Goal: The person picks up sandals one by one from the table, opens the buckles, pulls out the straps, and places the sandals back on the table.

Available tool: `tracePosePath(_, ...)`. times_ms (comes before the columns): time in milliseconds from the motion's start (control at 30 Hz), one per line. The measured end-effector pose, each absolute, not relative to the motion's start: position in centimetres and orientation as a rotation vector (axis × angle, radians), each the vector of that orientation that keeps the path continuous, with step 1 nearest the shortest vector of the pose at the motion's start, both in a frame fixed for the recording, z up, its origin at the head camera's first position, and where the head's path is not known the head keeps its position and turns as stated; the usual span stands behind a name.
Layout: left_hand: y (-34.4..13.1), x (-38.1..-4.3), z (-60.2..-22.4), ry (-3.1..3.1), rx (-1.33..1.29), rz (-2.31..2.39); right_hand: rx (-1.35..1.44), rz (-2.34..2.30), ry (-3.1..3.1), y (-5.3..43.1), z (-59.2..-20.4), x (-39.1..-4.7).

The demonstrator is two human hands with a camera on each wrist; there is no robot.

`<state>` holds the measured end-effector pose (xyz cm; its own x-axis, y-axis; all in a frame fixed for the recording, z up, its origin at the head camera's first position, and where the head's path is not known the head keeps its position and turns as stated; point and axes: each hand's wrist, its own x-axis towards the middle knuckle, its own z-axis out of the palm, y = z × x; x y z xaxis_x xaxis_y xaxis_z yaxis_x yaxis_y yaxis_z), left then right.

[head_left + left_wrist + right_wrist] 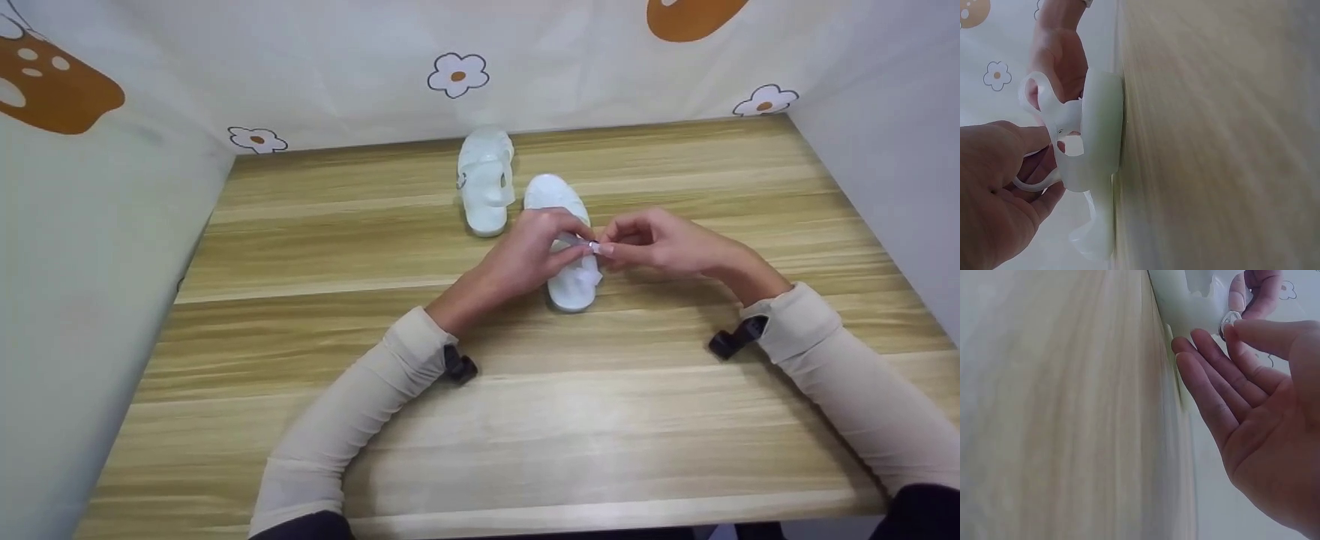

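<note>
Pale sandal (572, 297) upright on wooden table (570, 420), both hands at its strap (571, 239).
Likely light, bendy soft plastic, maybe slick; strap looks thin, best held close to the buckle (1230, 320), sole (1102, 124) for steadying. Left hand (529, 251) pinches strap; right hand (667, 244) pinches buckle. Second sandal (486, 219) farther back, left. No readable brand, label or writing.

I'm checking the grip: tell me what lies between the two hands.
In the head view, a small shiny piece lies between the left hand and right hand, at the nearer sandal.
</note>
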<state>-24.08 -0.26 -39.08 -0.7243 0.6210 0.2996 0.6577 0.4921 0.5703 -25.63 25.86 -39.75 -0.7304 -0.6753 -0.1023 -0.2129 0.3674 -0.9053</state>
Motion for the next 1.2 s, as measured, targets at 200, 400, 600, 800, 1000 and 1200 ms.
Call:
tracePosePath(200, -0.25, -24.02, -39.13, -2.648, -1.139, -1.057, -0.728, -1.345, 2.186, 25.58, -39.78, -25.54)
tracePosePath(400, -0.19, -23.92, -39.09, -2.647, -1.137, -1.052, -0.658, -1.367, 2.179, 25.48, -39.82, -25.45)
tracePosePath(600, 0.0, -23.82, -39.01, -2.653, -1.129, -1.062, -0.639, -1.364, 2.22, 25.31, -39.78, -25.41)
tracePosePath(800, -0.05, -23.87, -38.95, -2.665, -1.144, -1.065, -0.651, -1.396, 2.247, 25.34, -39.98, -25.58)
tracePosePath(1000, -0.57, -24.2, -38.89, -2.625, -1.204, -1.101, -0.771, -1.393, 2.227, 25.59, -40.11, -25.82)
tracePosePath(1200, -0.79, -24.39, -39.0, -2.589, -1.237, -1.139, -0.82, -1.356, 2.267, 25.24, -40.04, -25.73)
